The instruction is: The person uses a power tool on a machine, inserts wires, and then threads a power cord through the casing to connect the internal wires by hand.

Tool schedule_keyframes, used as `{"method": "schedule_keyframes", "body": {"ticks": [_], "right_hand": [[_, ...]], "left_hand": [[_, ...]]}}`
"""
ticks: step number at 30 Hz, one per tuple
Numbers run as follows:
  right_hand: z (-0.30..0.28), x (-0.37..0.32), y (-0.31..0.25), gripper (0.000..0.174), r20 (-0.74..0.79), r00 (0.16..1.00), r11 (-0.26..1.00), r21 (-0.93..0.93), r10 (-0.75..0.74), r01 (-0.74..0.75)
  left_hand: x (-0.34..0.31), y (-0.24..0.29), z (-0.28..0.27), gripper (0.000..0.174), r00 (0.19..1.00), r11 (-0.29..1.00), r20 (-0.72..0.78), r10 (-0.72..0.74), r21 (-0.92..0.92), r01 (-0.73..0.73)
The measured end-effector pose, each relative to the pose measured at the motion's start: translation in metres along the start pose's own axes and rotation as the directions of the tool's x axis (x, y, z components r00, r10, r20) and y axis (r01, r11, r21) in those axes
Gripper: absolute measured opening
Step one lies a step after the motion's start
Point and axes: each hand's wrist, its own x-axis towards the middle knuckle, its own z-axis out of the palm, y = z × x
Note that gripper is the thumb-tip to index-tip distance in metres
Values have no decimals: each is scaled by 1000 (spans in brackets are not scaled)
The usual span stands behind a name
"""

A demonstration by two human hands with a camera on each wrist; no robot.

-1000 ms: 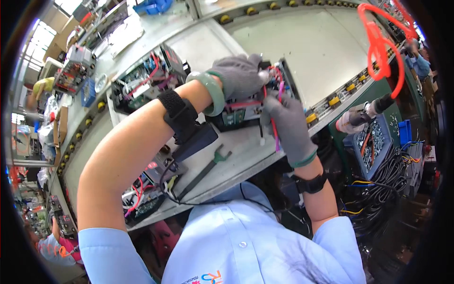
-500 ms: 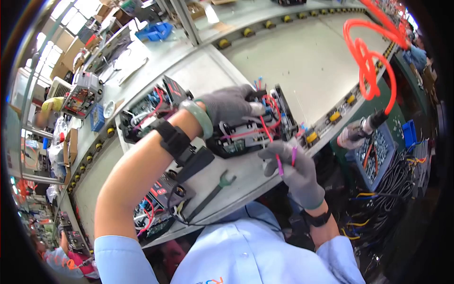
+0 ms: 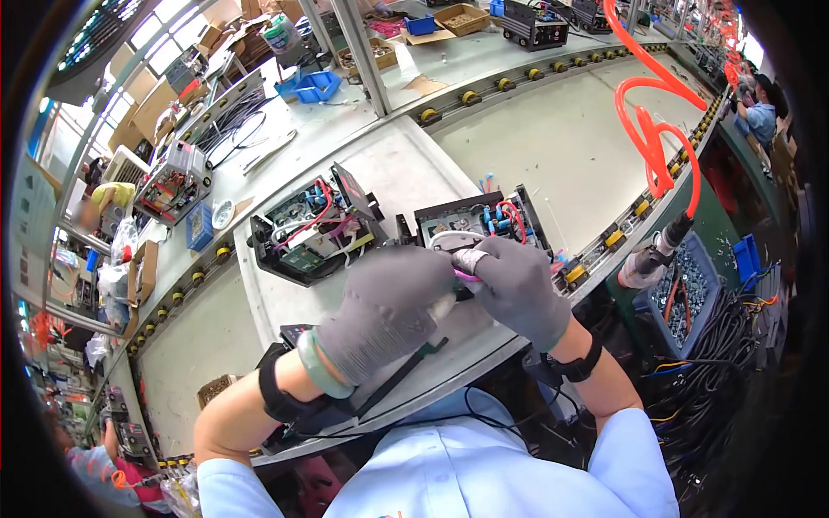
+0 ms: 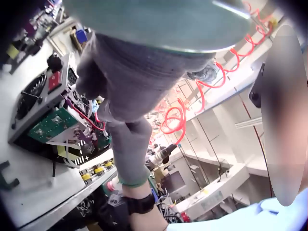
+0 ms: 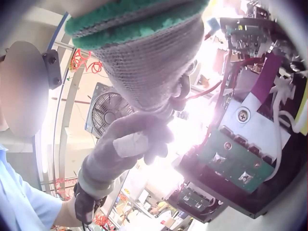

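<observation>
Two grey-gloved hands meet in front of an open electronics unit point(image 3: 518, 207) in the head view. The right hand point(image 3: 522, 289) pinches red and purple-sleeved wires point(image 3: 466, 276), its taped finger uppermost. Against its fingertips, the left hand point(image 3: 389, 302) has its fingers curled at the same wires; the exact pinch is hidden. A red wire point(image 5: 204, 91) runs from the right hand point(image 5: 149, 67) towards the unit point(image 5: 236, 159) in the right wrist view, where white tape point(image 5: 131, 145) wraps a left finger. In the left wrist view the unit point(image 4: 53, 115) lies beyond both hands.
Another open unit point(image 3: 311, 224) sits left on the metal bench point(image 3: 397, 164). A dark tool point(image 3: 401, 375) lies near the front edge. At the right hang a driver point(image 3: 652, 259) and its coiled orange hose point(image 3: 648, 155), above a blue bin of screws point(image 3: 682, 293).
The left hand has left the unit and come down to the right hand, which has risen with the wires to meet it. The head view has shifted, showing more of the bench behind.
</observation>
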Motion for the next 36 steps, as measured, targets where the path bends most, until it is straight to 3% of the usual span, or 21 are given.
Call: {"method": "schedule_keyframes", "body": {"ticks": [1, 4, 5, 6, 8, 10, 12, 13, 15, 17, 18, 20, 24, 28, 31, 34, 36], "right_hand": [[6, 0, -3, 23, -48, 999, 999, 34, 1, 1], [16, -3, -8, 20, -90, 996, 999, 36, -4, 8], [17, -4, -8, 17, -95, 995, 1000, -4, -11, 10], [18, -5, -6, 17, -90, 996, 1000, -2, -13, 13], [18, -8, -1, 9, 32, 993, 984, -132, -115, 119], [15, -2, 5, 5, 31, 996, 967, -237, -84, 89], [15, 0, 7, 3, 30, 999, 940, -337, -43, 51], [17, 0, 7, 3, 54, 996, 945, -316, -72, 86], [24, -1, 6, 4, 141, 987, 953, -279, -81, 118], [31, 0, 5, 4, 109, 991, 951, -289, -83, 111], [34, 1, 3, 5, 77, 993, 950, -294, -85, 104], [35, 0, 1, 5, 74, 994, 953, -289, -75, 93], [33, 3, 5, 7, 68, 993, 963, -248, -95, 109], [38, 3, 5, 6, 5, 998, 981, -183, -69, 68], [34, 1, 6, 5, 93, 993, 963, -254, -70, 92], [37, 4, 7, 4, 82, 993, 969, -227, -82, 99], [36, 7, 9, 4, 100, 989, 975, -186, -105, 123]], "left_hand": [[-3, 1, 1, 31, 1000, 987, -6, -7, 160, 8], [-4, -7, 16, 31, 999, 969, -38, 22, 247, -12], [-2, -9, 19, 20, 992, 981, 55, -113, 167, 103], [1, -14, 19, 20, 992, 981, 54, -118, 163, 108], [5, -24, 22, 11, 970, 964, 153, -191, -154, 215], [7, -20, 14, 12, 970, 957, 96, -222, -170, 236], [6, -20, -4, 18, 929, 916, 5, -370, -163, 366], [6, -25, -10, 30, 895, 895, 115, -432, -73, 441], [-3, -37, 0, 36, 899, 915, 185, -396, 1, 403], [-8, -43, 9, 53, 888, 930, 279, -365, 75, 359], [-5, -39, 5, 53, 885, 928, 282, -370, 75, 364], [3, -33, 1, 62, 787, 895, 436, -437, 122, 429], [6, -34, 10, 63, 777, 894, 443, -447, 195, 403], [0, -37, 18, 61, 803, 891, 391, -451, 137, 434], [2, -37, 17, 60, 805, 890, 388, -449, 112, 442], [2, -38, 18, 60, 787, 886, 418, -454, 118, 448], [1, -36, 20, 59, 822, 901, 378, -427, 101, 421]]}}
